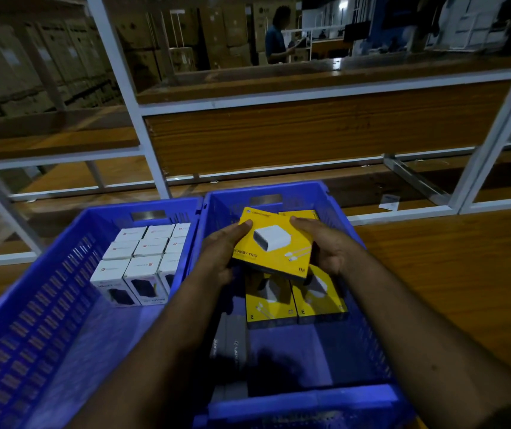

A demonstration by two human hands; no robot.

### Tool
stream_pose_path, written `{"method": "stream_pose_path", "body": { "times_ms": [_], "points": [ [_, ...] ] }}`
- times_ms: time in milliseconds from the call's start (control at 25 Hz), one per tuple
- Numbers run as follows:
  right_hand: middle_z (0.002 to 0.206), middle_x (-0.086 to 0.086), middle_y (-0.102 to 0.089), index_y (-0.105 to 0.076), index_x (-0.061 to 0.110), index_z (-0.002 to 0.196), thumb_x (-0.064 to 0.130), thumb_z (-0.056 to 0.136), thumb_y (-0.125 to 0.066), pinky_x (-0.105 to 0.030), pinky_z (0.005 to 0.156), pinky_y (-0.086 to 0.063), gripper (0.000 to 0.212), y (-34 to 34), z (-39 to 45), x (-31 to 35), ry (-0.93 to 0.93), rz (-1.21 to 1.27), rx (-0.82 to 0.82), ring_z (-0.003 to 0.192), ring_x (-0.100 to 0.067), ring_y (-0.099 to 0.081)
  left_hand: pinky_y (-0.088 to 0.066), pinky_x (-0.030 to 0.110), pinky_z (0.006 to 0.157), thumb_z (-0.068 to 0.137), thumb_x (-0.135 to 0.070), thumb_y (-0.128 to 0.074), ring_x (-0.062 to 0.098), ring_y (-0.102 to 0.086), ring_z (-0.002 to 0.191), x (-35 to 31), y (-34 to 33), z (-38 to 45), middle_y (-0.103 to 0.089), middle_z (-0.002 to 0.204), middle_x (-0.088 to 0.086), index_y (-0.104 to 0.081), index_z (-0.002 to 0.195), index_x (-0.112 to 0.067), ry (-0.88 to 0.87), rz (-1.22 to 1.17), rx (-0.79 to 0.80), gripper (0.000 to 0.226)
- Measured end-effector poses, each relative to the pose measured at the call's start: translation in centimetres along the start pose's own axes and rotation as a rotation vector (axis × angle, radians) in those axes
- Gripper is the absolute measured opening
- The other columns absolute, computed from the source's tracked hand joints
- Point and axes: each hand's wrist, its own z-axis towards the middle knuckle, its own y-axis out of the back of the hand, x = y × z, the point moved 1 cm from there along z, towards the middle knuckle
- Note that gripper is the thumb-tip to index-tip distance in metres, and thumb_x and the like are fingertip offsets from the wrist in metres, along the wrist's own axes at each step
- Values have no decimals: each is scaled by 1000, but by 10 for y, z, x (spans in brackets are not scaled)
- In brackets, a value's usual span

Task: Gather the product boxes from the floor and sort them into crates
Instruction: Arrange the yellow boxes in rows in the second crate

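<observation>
Gripping a yellow box [274, 243] between them, the left hand [221, 252] and right hand [330, 246] clasp its opposite edges over the right crate [306, 397]. Below the hands lie more yellow boxes [297, 300]; left of them, white boxes [145, 261] fill the left crate [31, 305].

Floor [464, 274]: brown wood planks.
Rack [142, 113]: white metal frame with wooden shelves.
Far wall: stacked cardboard cartons [31, 63], dim.
Light [343, 4]: bright at top right.
Person [279, 35]: standing beyond the rack.
</observation>
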Motion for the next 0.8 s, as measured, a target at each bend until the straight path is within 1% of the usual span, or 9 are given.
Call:
{"method": "stream_pose_path", "body": {
  "times_ms": [80, 160, 240, 280, 400, 480, 600, 680, 800],
  "points": [
    [97, -13, -72, -61, 12, 122, 24, 90, -66, -38, 65, -58, 35, 1, 5, 1, 84, 37, -63, 77, -28, -69, -60, 34, 71, 89, -31, -69, 27, -70, 86, -1, -5, -4, -69, 119, 21, -65, 125, -5, 29, -105, 52, 44],
    [83, -10, -74, -66, 11, 108, 24, 93, -62, -40, 68, -57, 21, 1, 6, -2, 92, 114, -93, 73, -26, -68, -59, 30, 73, 92, -37, -64, 24, -68, 97, -3, -9, -9, -69, 120, 15, -63, 127, -7, 96, -306, 109, 46],
    [82, -11, -73, -67, 13, 100, 24, 92, -63, -45, 77, -55, 15, 0, 4, -5, 48, 188, -114, 76, -27, -68, -57, 35, 82, 91, -40, -64, 26, -66, 108, -2, -10, -8, -69, 119, 13, -61, 129, -9, 103, -384, 130, 49],
    [80, -11, -73, -66, 13, 96, 23, 91, -64, -45, 75, -56, 11, -1, 3, -6, 36, 216, -119, 75, -27, -68, -56, 39, 86, 90, -42, -64, 28, -65, 112, -2, -11, -8, -69, 122, 14, -60, 130, -9, 88, -389, 130, 52],
    [64, -10, -73, -64, 13, 87, 18, 91, -64, -40, 53, -59, 7, -4, -1, -6, 33, 300, -115, 56, -24, -71, -54, 44, 90, 90, -44, -63, 30, -64, 115, -4, -12, -9, -69, 122, 15, -61, 126, -11, 51, -398, 139, 49],
    [61, -8, -72, -63, 13, 88, 16, 93, -62, -44, 56, -59, 6, -7, -3, -6, 56, 341, -119, 56, -24, -70, -55, 43, 90, 93, -35, -64, 29, -66, 112, -4, -14, -12, -70, 116, 15, -63, 119, -9, 51, -375, 136, 37],
    [71, -11, -74, -64, 11, 96, 9, 93, -59, -45, 60, -59, 6, -10, -3, -5, 83, 354, -79, 70, -28, -70, -58, 38, 81, 95, -18, -61, 24, -69, 97, 3, -18, -14, -72, 105, 13, -63, 113, -7, 71, -229, 88, 21],
    [88, -15, -73, -65, 11, 95, 3, 90, -59, -48, 71, -58, 11, -11, -2, -5, 70, 292, -21, 82, -32, -68, -59, 35, 72, 95, -12, -61, 22, -69, 87, 5, -18, -11, -71, 97, 12, -65, 106, -7, 88, -188, 83, 13],
    [106, -13, -70, -66, 15, 96, -1, 85, -62, -48, 88, -53, 20, -7, 2, -5, 153, -145, 52, 94, -32, -66, -56, 37, 70, 90, -1, -57, 20, -67, 76, -4, -13, -11, -68, 86, 8, -62, 94, -11, 32, -178, 96, 13]
  ]
}}
